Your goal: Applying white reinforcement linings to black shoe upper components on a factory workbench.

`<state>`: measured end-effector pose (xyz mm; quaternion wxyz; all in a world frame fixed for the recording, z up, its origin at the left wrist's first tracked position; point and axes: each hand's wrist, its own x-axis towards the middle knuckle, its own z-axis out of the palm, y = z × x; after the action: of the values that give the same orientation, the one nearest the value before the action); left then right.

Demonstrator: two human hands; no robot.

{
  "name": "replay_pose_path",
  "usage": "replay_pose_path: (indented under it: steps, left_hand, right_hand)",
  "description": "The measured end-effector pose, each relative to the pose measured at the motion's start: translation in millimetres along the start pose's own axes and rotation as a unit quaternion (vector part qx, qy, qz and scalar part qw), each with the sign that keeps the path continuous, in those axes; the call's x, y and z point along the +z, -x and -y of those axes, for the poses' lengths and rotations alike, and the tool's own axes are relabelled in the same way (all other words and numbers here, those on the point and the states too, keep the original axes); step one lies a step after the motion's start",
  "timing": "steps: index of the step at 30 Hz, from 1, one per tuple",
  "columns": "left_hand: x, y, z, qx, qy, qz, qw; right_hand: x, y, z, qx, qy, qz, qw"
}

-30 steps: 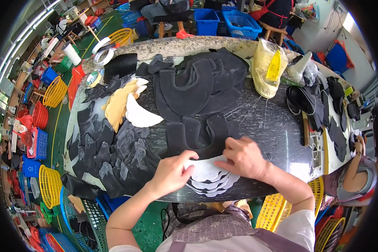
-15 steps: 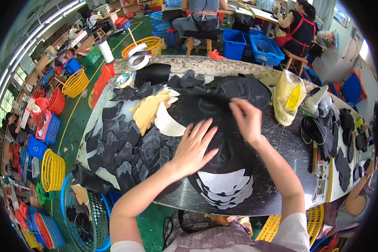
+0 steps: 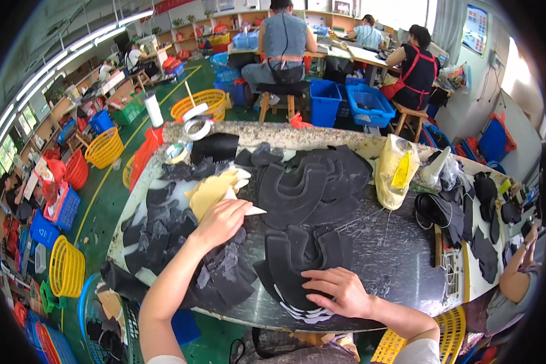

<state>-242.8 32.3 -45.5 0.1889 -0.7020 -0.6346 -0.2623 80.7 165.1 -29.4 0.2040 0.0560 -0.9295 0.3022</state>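
Note:
My left hand (image 3: 223, 218) is closed on a white curved piece (image 3: 249, 207), beside a stack of pale yellow scalloped pieces (image 3: 213, 189). My right hand (image 3: 341, 292) lies with fingers stretched over a near stack of black U-shaped pieces (image 3: 300, 258). From under that stack, at the table's near side, the scalloped edges of several white pieces (image 3: 306, 313) stick out. Farther off lies another pile of black U-shaped pieces (image 3: 303, 188). Left of my left hand, many smaller black pieces (image 3: 164, 227) are heaped loosely.
A yellowish plastic bag (image 3: 394, 176) stands at the table's right, near black straps and scraps (image 3: 440, 209). Tape rolls (image 3: 195, 128) sit at the far left corner. Baskets (image 3: 67, 267) line the left floor. Seated people (image 3: 283, 45) work beyond the table.
My left hand has moved left onto the white curved piece. My right hand has come nearer, onto the black stack, which now covers most of the near white pieces. The view has tilted up.

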Motion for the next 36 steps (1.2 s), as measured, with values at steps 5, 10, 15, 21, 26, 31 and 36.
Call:
replay_pose_path:
  steps: [5,10,15,21,26,31,36]
  left_hand:
    - [-40.0,-30.4,-63.0,0.198,-0.030,-0.090,0.976]
    - [-51.0,-37.6,-96.8,0.288,-0.073,-0.123,0.947]
    - [-50.2,-30.3,-102.2,0.316,-0.026,-0.091,0.944]
    - [-20.9,-3.9,-56.3,-0.108,0.095,0.020,0.989]
    - [-34.6,-38.1,-177.9,0.004,0.396,0.009,0.918]
    - [-30.9,-53.1,-190.0,0.042,0.404,-0.051,0.912]
    - [-33.2,-45.3,-196.9,0.029,0.364,-0.034,0.930]
  right_hand:
    - [-2.5,-39.2,3.6,0.071,-0.270,-0.051,0.959]
    - [1.5,-45.8,7.7,0.175,-0.608,0.020,0.774]
    - [4.8,-34.8,9.6,0.229,-0.548,-0.029,0.804]
    - [-44.5,6.9,8.4,0.206,-0.387,-0.205,0.875]
    - [-14.4,-3.7,42.1,0.137,-0.368,-0.069,0.917]
    - [5.2,7.2,36.3,0.111,-0.448,-0.067,0.885]
    - [-4.8,15.3,37.8,0.093,-0.446,-0.027,0.890]
